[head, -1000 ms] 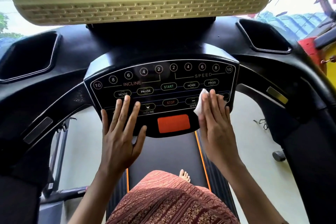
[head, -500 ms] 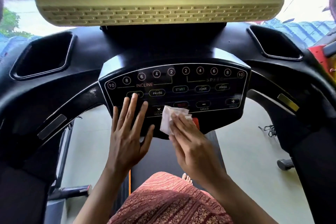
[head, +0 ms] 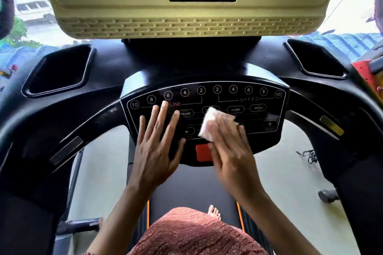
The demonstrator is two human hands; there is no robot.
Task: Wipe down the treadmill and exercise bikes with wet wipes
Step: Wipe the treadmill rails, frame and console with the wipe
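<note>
Here, a black treadmill (head: 51, 122) seen from the head camera, filling the frame from arm to arm, with a beige-framed screen (head: 186, 16) up top and a recessed cup holder (head: 58, 70) sunk into the console at either side. Below, the dark running belt (head: 192, 184) edged in orange, with a patterned reddish skirt (head: 192, 234) and bare toes (head: 214, 213) at the bottom. At centre, the glossy control panel (head: 259, 97), numbered buttons arcing over INCLINE and SPEED rows, PAUSE, HOME and PROG legible. Left hand (head: 157, 147) spread flat on the panel's left half, fingers splayed and gripping nothing, fingertips reaching up toward the INCLINE lettering. Right hand (head: 230, 151), motion-blurred, pressing a white wet wipe (head: 209, 124) beneath its fingers against the middle of the panel, just beside the left hand. Partly covered below the wipe, a red stop button (head: 202, 152) at the panel's lower edge.
</note>
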